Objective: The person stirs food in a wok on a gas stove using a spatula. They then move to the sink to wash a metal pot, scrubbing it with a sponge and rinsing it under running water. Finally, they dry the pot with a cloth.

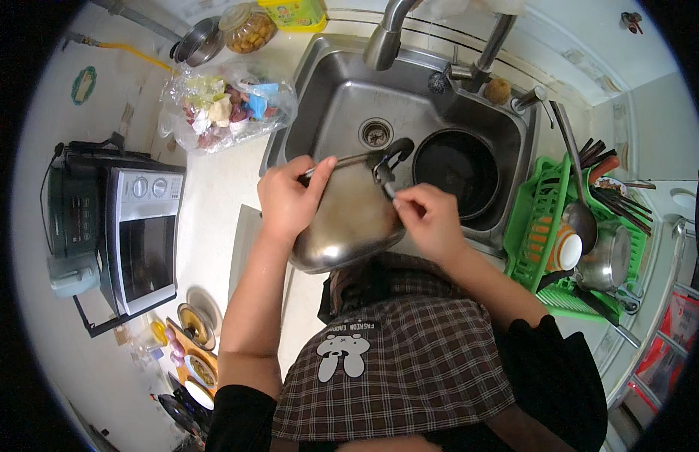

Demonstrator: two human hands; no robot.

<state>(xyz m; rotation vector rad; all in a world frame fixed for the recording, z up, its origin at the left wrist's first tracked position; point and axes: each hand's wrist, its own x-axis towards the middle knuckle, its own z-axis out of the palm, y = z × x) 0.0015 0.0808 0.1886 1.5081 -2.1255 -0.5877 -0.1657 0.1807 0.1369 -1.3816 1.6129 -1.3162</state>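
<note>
My left hand [290, 198] grips the upper left edge of a stainless-steel pot [349, 220], with the thumb along its rim. The pot is tilted over the sink's front edge, its rounded metal side towards me. A black curved handle [399, 150] sticks up at the rim's right end. The fingers of my right hand [431, 220] pinch a grey piece [388, 186] just below that handle; whether it belongs to the pot I cannot tell. Close beyond my right hand, a round dark pan [456, 172] rests in the steel sink [349, 93].
A pull-out faucet [383, 45] overhangs the sink's back edge. Left of it lies a clear plastic bag of scraps [225, 110]. A green dish rack [533, 226] with bowls, chopsticks and a ladle [580, 220] stands to the right. A toaster oven [147, 237] is at the far left.
</note>
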